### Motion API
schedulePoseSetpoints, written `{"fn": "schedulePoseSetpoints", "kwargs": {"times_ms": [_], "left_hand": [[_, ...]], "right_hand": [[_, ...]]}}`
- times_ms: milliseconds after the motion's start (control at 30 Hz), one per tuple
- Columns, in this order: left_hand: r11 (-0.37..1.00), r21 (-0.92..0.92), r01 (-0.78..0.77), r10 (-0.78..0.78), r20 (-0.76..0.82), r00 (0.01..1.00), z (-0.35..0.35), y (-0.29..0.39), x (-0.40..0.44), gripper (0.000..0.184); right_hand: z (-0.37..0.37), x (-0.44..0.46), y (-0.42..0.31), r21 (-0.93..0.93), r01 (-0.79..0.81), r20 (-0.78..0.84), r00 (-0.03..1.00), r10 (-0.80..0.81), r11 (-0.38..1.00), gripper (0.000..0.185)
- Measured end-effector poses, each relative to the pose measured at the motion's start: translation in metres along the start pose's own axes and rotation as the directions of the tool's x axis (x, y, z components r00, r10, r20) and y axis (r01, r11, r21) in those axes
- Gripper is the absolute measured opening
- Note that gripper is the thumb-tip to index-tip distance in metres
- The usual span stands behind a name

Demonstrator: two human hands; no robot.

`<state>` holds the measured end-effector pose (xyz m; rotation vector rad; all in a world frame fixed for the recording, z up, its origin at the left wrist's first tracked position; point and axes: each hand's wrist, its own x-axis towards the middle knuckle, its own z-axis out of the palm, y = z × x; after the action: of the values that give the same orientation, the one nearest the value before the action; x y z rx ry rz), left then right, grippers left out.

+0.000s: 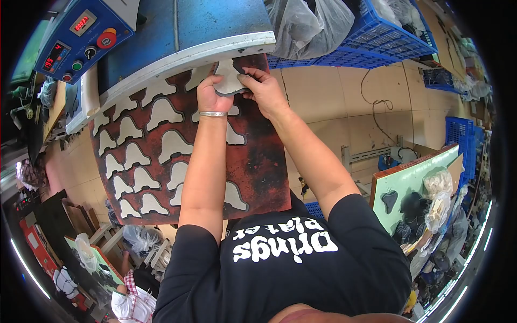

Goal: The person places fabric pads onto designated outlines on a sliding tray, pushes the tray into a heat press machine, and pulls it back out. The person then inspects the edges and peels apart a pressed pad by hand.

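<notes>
Both hands are at the far edge of a dark red board (264,161), close to the front rail of a blue machine. Between them they hold a light grey cut piece (229,78) with a dark rim. My left hand (212,97), with a metal bangle at its wrist, grips the piece's left and near side. My right hand (263,89) pinches its right edge between thumb and fingers. Many similar grey pieces (164,113) lie in rows on the board, to the left of and under my left arm.
A blue machine (215,19) with a control panel (81,40) stands ahead. Blue crates (377,40) and a plastic bag (309,27) are at the far right. A green-topped table (388,177) holds bags at right. Another person (132,304) is at lower left.
</notes>
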<state>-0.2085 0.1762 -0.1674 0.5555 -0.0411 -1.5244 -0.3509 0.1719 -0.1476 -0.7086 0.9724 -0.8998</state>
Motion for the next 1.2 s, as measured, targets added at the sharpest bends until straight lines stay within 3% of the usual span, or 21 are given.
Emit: {"fn": "schedulePoseSetpoints", "kwargs": {"times_ms": [633, 933, 1033, 1167, 1200], "left_hand": [[0.999, -0.029, 0.025, -0.023, 0.041, 0.999, -0.008, 0.001, 0.005, 0.050], [0.992, 0.087, 0.096, -0.085, -0.115, 0.990, 0.009, 0.004, -0.021, 0.049], [0.984, 0.064, 0.164, -0.166, 0.040, 0.985, -0.003, 0.006, -0.045, 0.052], [0.989, 0.035, 0.140, -0.140, -0.011, 0.990, -0.010, -0.002, -0.084, 0.060], [0.984, 0.050, 0.169, -0.172, 0.064, 0.983, -0.012, 0.000, -0.092, 0.058]], "right_hand": [[0.001, 0.001, 0.003, -0.010, 0.031, -0.021, 0.999, -0.031, 0.999, 0.029], [-0.001, -0.016, 0.008, -0.005, 0.017, -0.035, 0.999, -0.018, 1.000, 0.029], [-0.004, -0.042, 0.010, -0.042, -0.009, 0.005, 1.000, 0.009, 0.999, 0.029], [-0.004, -0.081, 0.019, -0.070, -0.012, 0.049, 0.999, 0.015, 0.998, 0.027], [-0.003, -0.090, 0.020, -0.092, -0.013, 0.048, 0.999, 0.017, 0.996, 0.027]]}}
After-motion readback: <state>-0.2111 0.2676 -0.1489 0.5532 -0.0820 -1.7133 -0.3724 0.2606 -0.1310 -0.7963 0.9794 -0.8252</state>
